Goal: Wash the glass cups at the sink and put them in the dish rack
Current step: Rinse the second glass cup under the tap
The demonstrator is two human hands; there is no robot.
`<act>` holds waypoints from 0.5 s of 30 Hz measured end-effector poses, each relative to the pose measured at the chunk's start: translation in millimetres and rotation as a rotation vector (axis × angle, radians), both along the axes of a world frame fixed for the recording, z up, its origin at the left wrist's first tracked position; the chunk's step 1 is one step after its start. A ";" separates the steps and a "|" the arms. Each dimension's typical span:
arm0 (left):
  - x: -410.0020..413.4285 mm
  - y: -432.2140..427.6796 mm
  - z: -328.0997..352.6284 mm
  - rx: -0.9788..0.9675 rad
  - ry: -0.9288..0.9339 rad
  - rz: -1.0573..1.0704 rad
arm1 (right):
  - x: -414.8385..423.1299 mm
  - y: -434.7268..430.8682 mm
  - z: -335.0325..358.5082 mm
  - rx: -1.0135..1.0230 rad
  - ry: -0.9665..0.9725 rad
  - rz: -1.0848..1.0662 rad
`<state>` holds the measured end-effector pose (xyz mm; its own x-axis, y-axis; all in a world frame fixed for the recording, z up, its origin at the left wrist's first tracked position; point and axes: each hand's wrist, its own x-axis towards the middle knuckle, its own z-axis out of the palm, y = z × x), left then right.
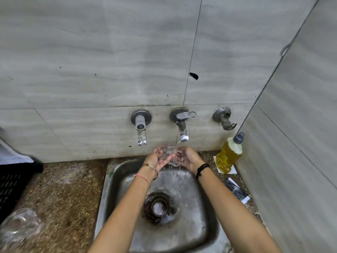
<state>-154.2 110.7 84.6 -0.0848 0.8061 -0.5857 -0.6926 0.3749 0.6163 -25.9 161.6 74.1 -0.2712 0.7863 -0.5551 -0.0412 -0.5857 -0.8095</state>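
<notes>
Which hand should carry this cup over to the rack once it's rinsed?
Left, probably. The left hand grips the glass cup, and the black rack sits on its side of the sink.

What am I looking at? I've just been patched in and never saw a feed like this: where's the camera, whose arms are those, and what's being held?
No machine here: a person works bare-handed, and the single picture comes from a camera on their head, looking forward and down. The two arms reaching in from the bottom are theirs. The left hand and right hand together hold a clear glass cup under the running tap, over the steel sink. A second tap beside it shows no water. On the counter: a bottle of yellow liquid at right, a blurred glass item at lower left, and a black crate at the left edge, possibly the dish rack.
</notes>
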 end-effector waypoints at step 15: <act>-5.3 6.7 -17.5 -0.157 0.025 -0.107 | 0.4 -7.9 7.5 0.684 -0.433 0.452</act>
